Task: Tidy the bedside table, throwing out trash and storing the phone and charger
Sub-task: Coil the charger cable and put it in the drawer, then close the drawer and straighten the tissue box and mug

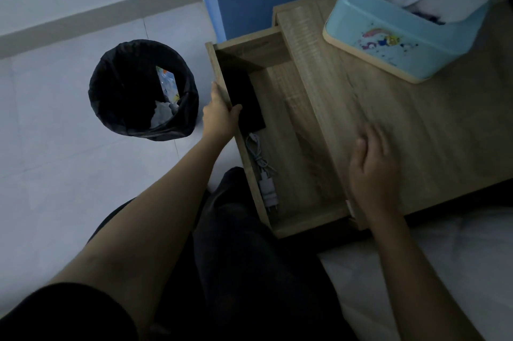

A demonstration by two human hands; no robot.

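The phone (244,102), dark and flat, lies inside the open drawer (288,146) against its front panel, toward the far corner. Just nearer along the same panel lies the charger (265,174), its pale cable bunched and its plug pointing to the drawer's near corner. The left hand (220,113) grips the top edge of the drawer front, thumb inside touching the phone's edge, fingers outside. The right hand (372,171) rests flat, fingers loosely spread, on the bedside table (402,124) near its front edge, holding nothing. A blue tissue box (397,35) stands toward the tabletop's far side. On the floor beside the drawer front, a black-lined bin (143,90) holds wrappers and crumpled paper.
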